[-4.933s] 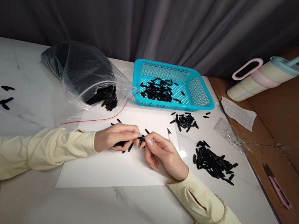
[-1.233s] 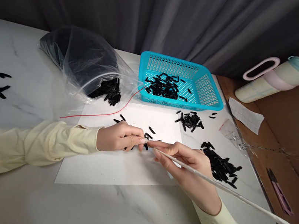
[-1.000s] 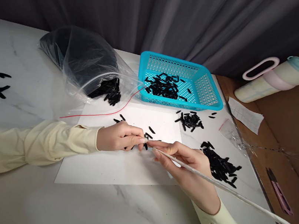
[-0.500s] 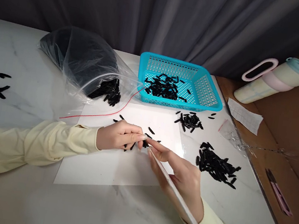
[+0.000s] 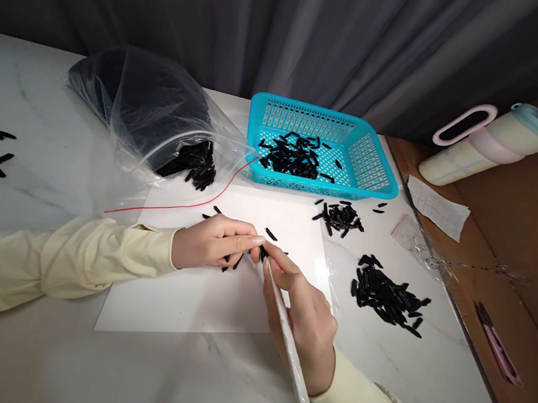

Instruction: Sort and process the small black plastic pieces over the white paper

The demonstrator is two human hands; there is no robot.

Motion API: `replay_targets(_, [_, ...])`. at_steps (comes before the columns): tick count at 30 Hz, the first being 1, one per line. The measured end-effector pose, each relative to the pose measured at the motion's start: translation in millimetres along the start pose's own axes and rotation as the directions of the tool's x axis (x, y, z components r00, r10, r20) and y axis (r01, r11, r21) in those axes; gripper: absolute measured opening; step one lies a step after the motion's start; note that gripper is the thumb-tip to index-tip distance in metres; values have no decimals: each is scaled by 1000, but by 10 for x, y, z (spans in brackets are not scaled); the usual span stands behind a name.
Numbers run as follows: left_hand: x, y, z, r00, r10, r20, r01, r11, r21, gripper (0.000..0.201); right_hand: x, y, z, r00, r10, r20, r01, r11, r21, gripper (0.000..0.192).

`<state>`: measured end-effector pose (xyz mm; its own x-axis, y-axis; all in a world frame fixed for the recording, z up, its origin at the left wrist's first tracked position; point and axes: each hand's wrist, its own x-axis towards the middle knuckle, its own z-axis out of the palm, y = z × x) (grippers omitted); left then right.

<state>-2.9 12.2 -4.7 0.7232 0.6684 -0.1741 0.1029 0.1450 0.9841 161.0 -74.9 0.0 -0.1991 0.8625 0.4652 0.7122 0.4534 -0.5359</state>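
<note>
My left hand [image 5: 217,244] is closed in a pinch over a white sheet [image 5: 171,311]. Its thumb and finger meet the fingertips of my right hand [image 5: 305,318], and dark, narrow bits show where they meet; what the left fingers grip is mostly hidden. A long, thin white strip [image 5: 293,360] runs from the pinched right fingertips down past the palm to the bottom edge. Several small black elongated pieces [image 5: 271,234] lie on the sheet around my left hand, some partly covered by it.
Behind the sheet stand a blue perforated basket [image 5: 376,192] with black pieces inside and a clear bag [image 5: 136,107] of more. Black piles [image 5: 389,293] lie at right. Past the table edge are pink-handled snips [image 5: 497,347], a paper slip [image 5: 437,206] and a tumbler [image 5: 489,150].
My right hand has shifted slightly left and turned, and the white strip now slopes more steeply. My left hand stays almost in place, fingertips still meeting the right ones.
</note>
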Motion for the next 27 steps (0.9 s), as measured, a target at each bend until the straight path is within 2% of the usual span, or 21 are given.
replay_targets(5, [1, 28, 4, 1000, -8, 0, 8, 1000, -3, 28, -3, 52, 69, 994, -30, -101, 27, 999, -32, 10])
replay_targets(17, [-12, 6, -1, 1000, 6, 9, -6, 1000, 9, 27, 48, 35, 27, 993, 117, -5, -117, 990, 81, 12])
replay_targets(21, [-31, 6, 9, 999, 12, 30, -14, 997, 80, 27, 94, 23, 27, 976, 218, -19, -216, 972, 97, 9])
replay_targets(24, [-34, -2, 14, 999, 30, 35, -32, 996, 82, 28, 145, 34, -13, 954, 300, -8, -294, 940, 171, 10])
replay_targets(27, [-24, -13, 11, 998, 39, 45, -41, 998, 40, 27, 196, 59, -111, 923, 382, 53, -376, 860, 345, 16])
